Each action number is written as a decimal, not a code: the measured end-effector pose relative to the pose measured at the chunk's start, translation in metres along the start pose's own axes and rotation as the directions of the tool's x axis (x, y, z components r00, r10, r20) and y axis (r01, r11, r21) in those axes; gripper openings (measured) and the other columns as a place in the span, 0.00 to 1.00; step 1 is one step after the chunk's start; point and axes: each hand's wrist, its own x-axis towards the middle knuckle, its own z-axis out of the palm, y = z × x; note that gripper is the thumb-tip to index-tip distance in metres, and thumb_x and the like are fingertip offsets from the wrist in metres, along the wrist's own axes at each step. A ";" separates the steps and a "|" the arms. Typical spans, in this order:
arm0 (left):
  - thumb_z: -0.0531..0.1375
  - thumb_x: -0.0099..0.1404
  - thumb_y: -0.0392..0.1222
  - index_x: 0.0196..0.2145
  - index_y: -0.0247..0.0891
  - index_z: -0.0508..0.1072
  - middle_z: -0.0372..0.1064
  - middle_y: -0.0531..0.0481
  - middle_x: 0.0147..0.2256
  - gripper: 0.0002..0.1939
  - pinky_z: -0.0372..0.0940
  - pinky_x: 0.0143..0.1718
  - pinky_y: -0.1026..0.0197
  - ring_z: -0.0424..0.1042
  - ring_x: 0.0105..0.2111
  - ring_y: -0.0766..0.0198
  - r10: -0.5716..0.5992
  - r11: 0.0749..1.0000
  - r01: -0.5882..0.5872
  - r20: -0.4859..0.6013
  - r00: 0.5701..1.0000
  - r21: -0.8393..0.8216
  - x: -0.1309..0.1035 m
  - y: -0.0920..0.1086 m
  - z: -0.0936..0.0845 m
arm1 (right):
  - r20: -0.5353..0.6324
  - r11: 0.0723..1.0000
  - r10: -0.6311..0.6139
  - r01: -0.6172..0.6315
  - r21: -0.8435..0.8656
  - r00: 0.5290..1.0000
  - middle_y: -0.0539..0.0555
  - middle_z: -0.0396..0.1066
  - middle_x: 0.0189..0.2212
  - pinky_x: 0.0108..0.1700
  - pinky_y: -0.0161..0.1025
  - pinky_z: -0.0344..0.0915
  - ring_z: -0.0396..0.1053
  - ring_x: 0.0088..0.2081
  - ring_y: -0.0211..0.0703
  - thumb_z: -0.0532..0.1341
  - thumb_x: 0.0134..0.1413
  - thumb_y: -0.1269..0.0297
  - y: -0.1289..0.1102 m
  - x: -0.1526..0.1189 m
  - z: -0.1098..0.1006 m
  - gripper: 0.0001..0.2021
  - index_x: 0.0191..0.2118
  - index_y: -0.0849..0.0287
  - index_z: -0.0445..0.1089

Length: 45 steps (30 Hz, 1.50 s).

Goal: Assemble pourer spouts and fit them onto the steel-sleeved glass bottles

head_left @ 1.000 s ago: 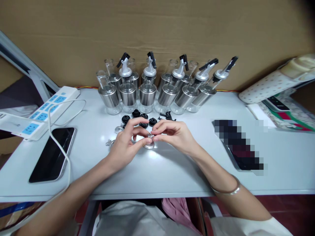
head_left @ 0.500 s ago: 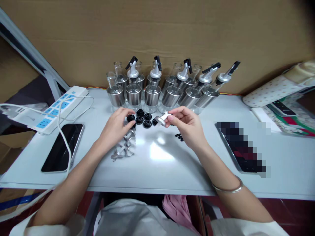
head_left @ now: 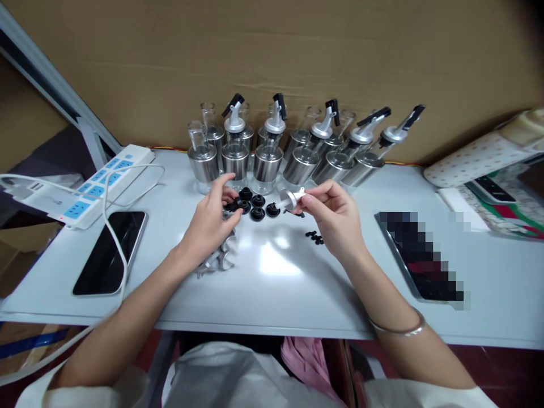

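Note:
My right hand (head_left: 335, 218) pinches a silver pourer spout (head_left: 289, 199) between thumb and fingers; its round base and pale stem point left. Over the left end of a group of black ribbed stoppers (head_left: 257, 213) is my left hand (head_left: 212, 212). Its thumb and fingers are apart around stoppers there, which they partly hide. Below that hand lie several loose silver spout pieces (head_left: 227, 260), partly covered by it. Small black plugs (head_left: 317, 238) lie below my right hand.
Glass-and-steel bottles (head_left: 268, 161) stand along the back, several topped with black-levered pourers (head_left: 322, 130). A power strip (head_left: 108, 184) and phone (head_left: 111, 252) lie left, beside a white cable (head_left: 106, 212). A second phone (head_left: 395, 249) and spotted bottle (head_left: 471, 156) are right.
My left hand has shifted right and its index finger has lifted. My right hand has turned the spout so that its stem points left toward the stoppers.

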 end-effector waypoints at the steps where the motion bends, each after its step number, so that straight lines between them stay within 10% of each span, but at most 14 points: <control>1: 0.60 0.59 0.32 0.57 0.42 0.56 0.70 0.49 0.41 0.30 0.69 0.47 0.54 0.72 0.41 0.62 0.052 0.997 -0.054 -0.043 0.998 -0.051 -0.002 0.003 0.002 | 0.000 1.000 0.001 -0.001 -0.006 1.000 0.46 0.75 0.23 0.32 0.33 0.71 0.75 0.25 0.35 0.70 0.46 0.62 0.000 0.000 0.000 0.11 0.27 0.57 0.66; 7: 0.60 0.62 0.30 0.58 0.47 0.55 0.67 0.49 0.45 0.30 0.74 0.38 0.64 0.71 0.46 0.63 0.317 0.911 -0.340 -0.130 0.939 -0.235 -0.018 0.019 0.012 | 0.059 0.998 0.026 -0.023 -0.051 0.998 0.47 0.75 0.24 0.33 0.36 0.73 0.76 0.27 0.38 0.72 0.43 0.59 -0.001 -0.006 0.008 0.14 0.27 0.57 0.66; 22: 0.62 0.63 0.31 0.43 0.40 0.73 0.73 0.49 0.40 0.11 0.73 0.40 0.64 0.73 0.41 0.63 0.271 0.946 -0.293 -0.157 0.950 -0.140 -0.019 0.033 0.002 | 0.172 0.995 0.034 -0.017 -0.099 0.985 0.50 0.79 0.30 0.39 0.40 0.76 0.78 0.32 0.40 0.72 0.44 0.62 0.000 -0.008 0.005 0.10 0.34 0.55 0.75; 32: 0.66 0.57 0.40 0.35 0.36 0.77 0.74 0.51 0.30 0.07 0.71 0.31 0.66 0.74 0.26 0.68 -0.204 0.798 0.182 0.027 0.979 -0.574 -0.012 0.031 0.004 | 0.210 0.960 -0.118 0.165 -0.225 0.971 0.53 0.79 0.30 0.42 0.44 0.75 0.78 0.36 0.45 0.72 0.43 0.65 0.006 -0.014 0.009 0.07 0.29 0.56 0.75; 45: 0.67 0.55 0.47 0.27 0.36 0.71 0.69 0.55 0.20 0.13 0.68 0.23 0.66 0.71 0.20 0.68 -0.306 0.703 0.305 0.114 0.945 -0.643 -0.009 0.031 0.009 | 0.288 0.773 -0.399 0.488 -0.404 0.870 0.52 0.80 0.32 0.34 0.40 0.76 0.78 0.33 0.44 0.67 0.50 0.74 0.003 -0.023 0.016 0.07 0.29 0.53 0.76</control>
